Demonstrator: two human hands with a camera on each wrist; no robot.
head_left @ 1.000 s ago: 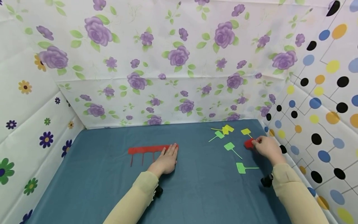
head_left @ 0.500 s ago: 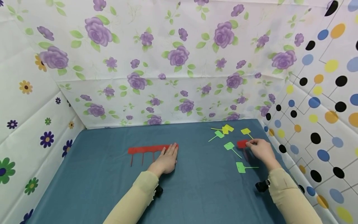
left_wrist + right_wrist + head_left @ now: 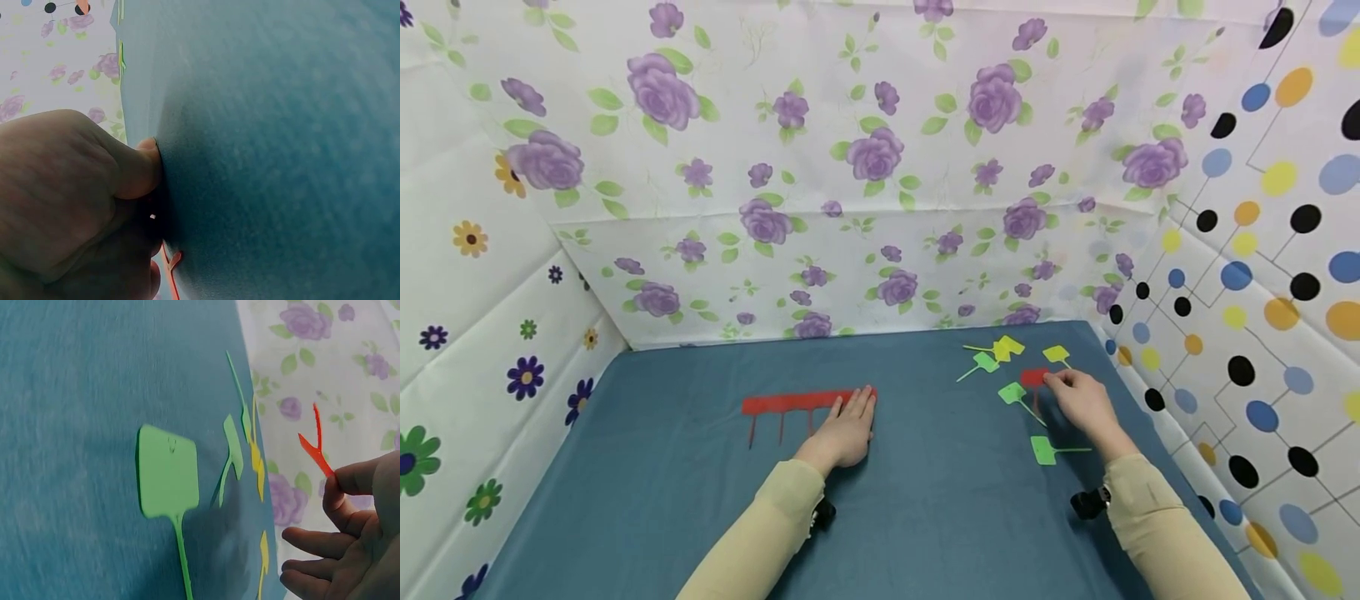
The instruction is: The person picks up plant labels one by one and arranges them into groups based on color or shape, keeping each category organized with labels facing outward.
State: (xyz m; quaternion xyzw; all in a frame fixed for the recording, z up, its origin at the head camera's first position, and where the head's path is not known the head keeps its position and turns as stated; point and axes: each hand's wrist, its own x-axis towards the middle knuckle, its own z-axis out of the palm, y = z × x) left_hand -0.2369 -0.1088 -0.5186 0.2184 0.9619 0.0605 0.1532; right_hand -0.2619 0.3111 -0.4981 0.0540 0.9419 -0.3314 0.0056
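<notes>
Red plastic tags with thin stems form a row (image 3: 775, 403) on the blue cloth, heads side by side and stems toward me. My left hand (image 3: 838, 433) rests with straight fingers over the row's right end, hiding part of it. In the left wrist view, a red stem (image 3: 170, 265) shows below the thumb. My right hand (image 3: 1082, 406) pinches another red tag (image 3: 1033, 377) by the edge of its head, thumb against forefinger, stem hanging down. The right wrist view shows this red tag (image 3: 319, 453) held above the cloth, the other fingers loosely spread.
Around the right hand lie green tags, one (image 3: 1011, 393) just left of the held tag and another (image 3: 1043, 450) nearer me. A third green tag (image 3: 985, 362) lies by several yellow tags (image 3: 1006, 346) near the flowered back wall (image 3: 872, 250). A dotted wall (image 3: 1262, 333) stands at right.
My right hand has moved left with the red tag, away from the dotted wall toward the green tags. The left hand stays on the red row.
</notes>
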